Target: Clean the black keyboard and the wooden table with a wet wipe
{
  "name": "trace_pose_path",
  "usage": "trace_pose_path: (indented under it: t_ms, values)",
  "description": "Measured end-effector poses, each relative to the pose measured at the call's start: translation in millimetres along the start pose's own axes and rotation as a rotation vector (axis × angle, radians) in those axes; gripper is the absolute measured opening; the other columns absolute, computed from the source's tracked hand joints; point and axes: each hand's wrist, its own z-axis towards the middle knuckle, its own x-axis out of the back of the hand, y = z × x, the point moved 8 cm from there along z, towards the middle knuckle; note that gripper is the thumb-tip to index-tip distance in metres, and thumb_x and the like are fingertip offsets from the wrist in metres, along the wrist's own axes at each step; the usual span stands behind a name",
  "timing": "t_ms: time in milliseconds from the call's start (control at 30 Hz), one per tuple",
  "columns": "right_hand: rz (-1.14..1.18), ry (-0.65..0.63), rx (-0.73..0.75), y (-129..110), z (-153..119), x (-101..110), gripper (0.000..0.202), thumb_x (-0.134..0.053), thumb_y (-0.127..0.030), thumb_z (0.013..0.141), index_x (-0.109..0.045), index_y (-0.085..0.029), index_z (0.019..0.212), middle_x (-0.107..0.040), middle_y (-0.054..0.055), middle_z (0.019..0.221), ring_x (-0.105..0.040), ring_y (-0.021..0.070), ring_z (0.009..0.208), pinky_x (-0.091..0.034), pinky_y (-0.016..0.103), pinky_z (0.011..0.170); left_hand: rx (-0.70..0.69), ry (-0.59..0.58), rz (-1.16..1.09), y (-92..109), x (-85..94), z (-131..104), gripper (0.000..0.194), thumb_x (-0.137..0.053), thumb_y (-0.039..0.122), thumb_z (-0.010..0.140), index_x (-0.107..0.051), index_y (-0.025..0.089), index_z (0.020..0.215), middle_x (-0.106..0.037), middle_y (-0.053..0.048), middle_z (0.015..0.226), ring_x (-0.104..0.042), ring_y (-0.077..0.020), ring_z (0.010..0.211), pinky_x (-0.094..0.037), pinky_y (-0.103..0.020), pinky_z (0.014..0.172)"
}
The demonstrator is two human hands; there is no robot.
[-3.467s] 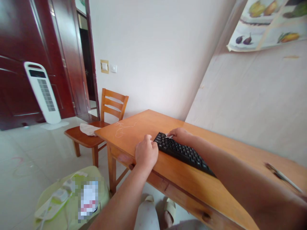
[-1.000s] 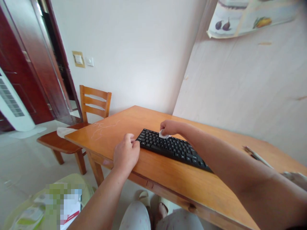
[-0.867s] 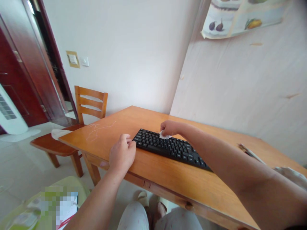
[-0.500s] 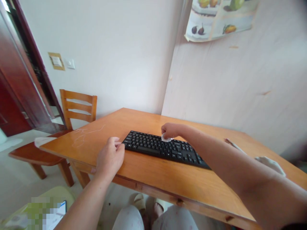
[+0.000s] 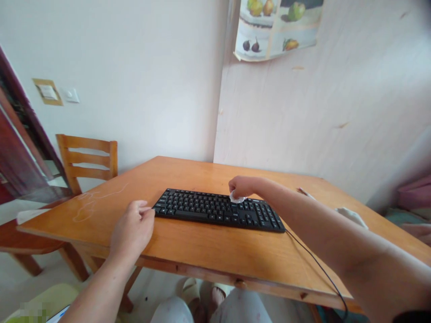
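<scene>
A black keyboard (image 5: 202, 208) lies on the wooden table (image 5: 188, 244), its cable running off the right end over the front edge. My right hand (image 5: 240, 186) is closed round a crumpled white wipe (image 5: 237, 198), which touches the keys right of the keyboard's middle. At the keyboard's left end, the fingertips of my left hand (image 5: 134, 225) touch or nearly touch its corner. Those fingers are bent together, thumb against them; whether anything is between them is hidden.
A wooden chair (image 5: 89, 157) stands beyond the table's left end. On the table's right lie a pale cloth (image 5: 352, 217) and a thin stick-like item (image 5: 305, 193). Another person's hand (image 5: 419, 231) shows at the right edge.
The view has turned rightward, so the keyboard's right end and cable now show. My right hand and the wipe have moved slightly right along the keys. My left hand stays at the keyboard's left corner.
</scene>
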Motion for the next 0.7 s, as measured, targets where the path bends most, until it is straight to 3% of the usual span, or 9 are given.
trace_pose_path:
  t_ms: [367, 700]
  values:
    - [0.007, 0.004, -0.046, 39, -25, -8, 0.030, -0.066, -0.016, 0.068, -0.074, -0.014, 0.096, -0.074, 0.008, 0.092, -0.065, 0.0185, 0.077, -0.043, 0.024, 0.059, -0.028, -0.006, 0.040, -4, -2.4, 6, 0.030, -0.047, 0.037, 0.088, -0.057, 0.022, 0.112, -0.073, -0.007, 0.108, -0.068, -0.0288, 0.102, -0.052, -0.041, 0.087]
    - [0.002, 0.012, -0.138, 92, -42, -21, 0.027, -0.066, -0.016, 0.066, -0.074, -0.015, 0.092, -0.074, 0.007, 0.090, -0.065, 0.0182, 0.076, -0.042, 0.023, 0.058, -0.036, -0.006, 0.054, -2, 0.4, 6, 0.030, -0.047, 0.037, 0.088, -0.059, 0.021, 0.111, -0.072, -0.009, 0.112, -0.067, -0.0302, 0.105, -0.051, -0.042, 0.091]
